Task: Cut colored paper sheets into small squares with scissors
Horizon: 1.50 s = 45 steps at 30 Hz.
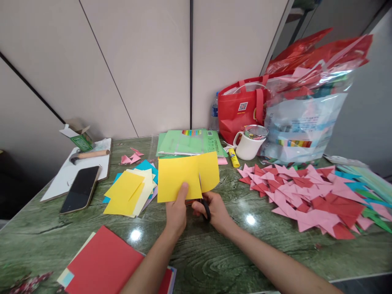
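My left hand [178, 206] pinches the lower edge of a yellow sheet of paper [177, 175], thumb on top and fingers hidden beneath. In my right hand [214, 208] are black-handled scissors [206, 209], their blades in a slit that runs up the sheet from its lower edge. Right of the slit, the paper flap [210, 171] bends away. A stack of cut squares [128, 192], yellow on top with cream, blue and lilac below, lies left of my left hand. Nearer to me, partly behind my left forearm, rests a red sheet stack [104, 261].
Folded pink and red paper pieces [306, 192] spread over the right side. At the back are green paper packs [186, 143], a glue stick [233, 158], a white mug [248, 146], a red bag [240, 110] and a clear bag [303, 122]. A phone [81, 189] and hammer [90, 154] lie left.
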### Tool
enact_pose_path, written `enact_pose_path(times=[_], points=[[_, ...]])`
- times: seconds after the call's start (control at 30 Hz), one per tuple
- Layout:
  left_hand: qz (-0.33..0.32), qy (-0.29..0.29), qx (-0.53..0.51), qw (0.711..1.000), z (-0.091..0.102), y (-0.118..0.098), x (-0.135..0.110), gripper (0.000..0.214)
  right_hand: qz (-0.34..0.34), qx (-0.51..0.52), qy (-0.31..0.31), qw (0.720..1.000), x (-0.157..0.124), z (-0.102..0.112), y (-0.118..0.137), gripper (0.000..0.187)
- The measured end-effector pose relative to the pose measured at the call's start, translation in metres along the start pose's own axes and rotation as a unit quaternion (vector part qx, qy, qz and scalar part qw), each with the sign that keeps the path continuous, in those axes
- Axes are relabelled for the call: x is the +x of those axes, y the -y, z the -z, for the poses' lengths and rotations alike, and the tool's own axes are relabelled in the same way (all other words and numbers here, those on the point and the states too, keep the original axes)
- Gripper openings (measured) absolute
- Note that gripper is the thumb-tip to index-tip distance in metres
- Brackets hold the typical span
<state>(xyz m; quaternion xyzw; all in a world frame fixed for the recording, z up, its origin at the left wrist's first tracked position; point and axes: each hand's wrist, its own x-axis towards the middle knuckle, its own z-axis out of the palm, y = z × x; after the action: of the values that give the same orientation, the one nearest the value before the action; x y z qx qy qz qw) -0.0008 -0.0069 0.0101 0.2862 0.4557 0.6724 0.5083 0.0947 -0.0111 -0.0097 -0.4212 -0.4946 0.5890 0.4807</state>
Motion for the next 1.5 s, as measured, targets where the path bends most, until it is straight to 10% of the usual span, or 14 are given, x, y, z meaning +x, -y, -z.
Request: enact_pose_path(times=[1.5], points=[[-0.006, 0.003, 0.005, 1.000, 0.0020, 0.0041, 0.0003, 0.039, 0.000, 0.003, -0.007, 1.000, 0.0013, 0.0037, -0.0013, 0.038]])
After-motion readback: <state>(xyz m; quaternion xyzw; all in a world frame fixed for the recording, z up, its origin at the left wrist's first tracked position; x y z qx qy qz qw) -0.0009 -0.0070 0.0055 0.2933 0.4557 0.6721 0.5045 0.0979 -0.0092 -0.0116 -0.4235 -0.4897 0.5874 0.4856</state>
